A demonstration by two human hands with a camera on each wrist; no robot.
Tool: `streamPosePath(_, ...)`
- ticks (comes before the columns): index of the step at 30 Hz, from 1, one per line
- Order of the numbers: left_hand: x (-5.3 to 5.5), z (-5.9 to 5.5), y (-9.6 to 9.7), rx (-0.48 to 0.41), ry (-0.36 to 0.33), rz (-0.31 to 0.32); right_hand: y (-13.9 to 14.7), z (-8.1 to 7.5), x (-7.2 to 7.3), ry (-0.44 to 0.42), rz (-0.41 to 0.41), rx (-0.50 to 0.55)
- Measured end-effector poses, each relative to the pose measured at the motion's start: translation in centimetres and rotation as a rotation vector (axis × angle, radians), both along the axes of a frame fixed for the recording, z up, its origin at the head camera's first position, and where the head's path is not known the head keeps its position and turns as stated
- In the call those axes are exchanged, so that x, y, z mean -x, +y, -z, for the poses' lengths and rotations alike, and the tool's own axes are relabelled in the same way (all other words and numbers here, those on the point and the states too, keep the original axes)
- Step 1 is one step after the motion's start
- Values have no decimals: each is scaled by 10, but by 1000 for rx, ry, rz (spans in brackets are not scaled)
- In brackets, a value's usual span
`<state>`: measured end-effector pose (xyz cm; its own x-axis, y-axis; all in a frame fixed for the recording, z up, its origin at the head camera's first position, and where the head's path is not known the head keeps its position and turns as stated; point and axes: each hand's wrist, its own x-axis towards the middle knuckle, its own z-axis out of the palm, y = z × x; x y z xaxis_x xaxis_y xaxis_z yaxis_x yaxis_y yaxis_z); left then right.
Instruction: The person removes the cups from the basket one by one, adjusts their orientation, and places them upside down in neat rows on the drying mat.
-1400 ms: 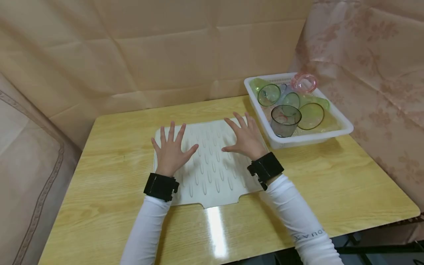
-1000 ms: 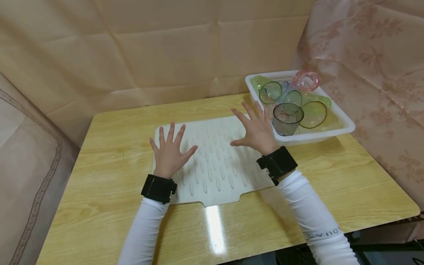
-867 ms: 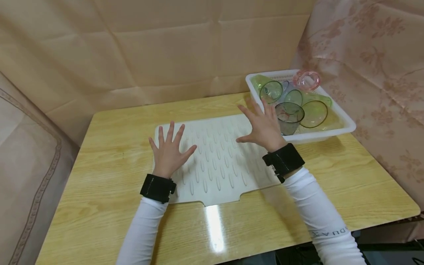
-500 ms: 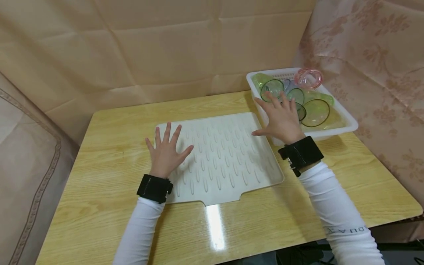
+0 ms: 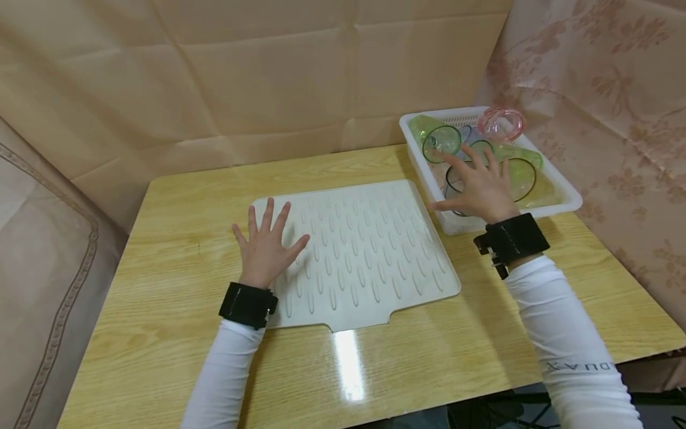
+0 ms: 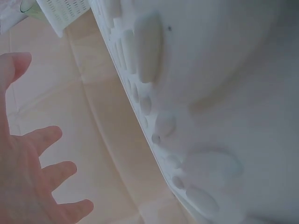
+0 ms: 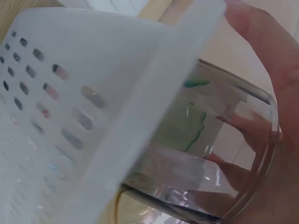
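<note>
My left hand (image 5: 265, 250) is held with its fingers spread over the left part of a white drying mat (image 5: 364, 256) with raised oval ridges. Nothing is in that hand. Over the near left corner of a white plastic basket (image 5: 568, 201) is my right hand (image 5: 482, 187), fingers apart. Directly below it stands a clear grey drinking glass (image 7: 229, 121), mostly covered by the hand in the head view. In the right wrist view the fingers show beyond and through the glass; whether they touch it I cannot tell.
Also in the basket lie a green glass (image 5: 442, 144), a yellow-tinted glass (image 5: 522, 179) and a pink glass (image 5: 501, 124) at the back rim. The wooden table (image 5: 182, 250) meets a beige cloth (image 5: 257, 89) behind. Patterned cloth hangs on the right.
From above the mat, my right hand has moved right to the basket and now covers part of the grey glass. The left hand has shifted slightly left, with its fingers still spread.
</note>
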<state>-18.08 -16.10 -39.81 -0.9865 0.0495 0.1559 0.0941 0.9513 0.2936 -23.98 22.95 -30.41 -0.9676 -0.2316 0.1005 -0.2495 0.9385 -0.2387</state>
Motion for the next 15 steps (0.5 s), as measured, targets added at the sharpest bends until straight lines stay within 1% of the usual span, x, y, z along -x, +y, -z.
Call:
streamPosePath(7, -1, 0, -3, 6, -3, -2, 1, 6, -2, 20, 1, 16)
streamPosePath(11, -2, -1, -4, 5, -7, -4, 0, 8, -3, 63, -23, 22)
streamPosePath(15, -3, -2, -5, -2, -6, -2, -2, 9, -5, 115, -23, 30)
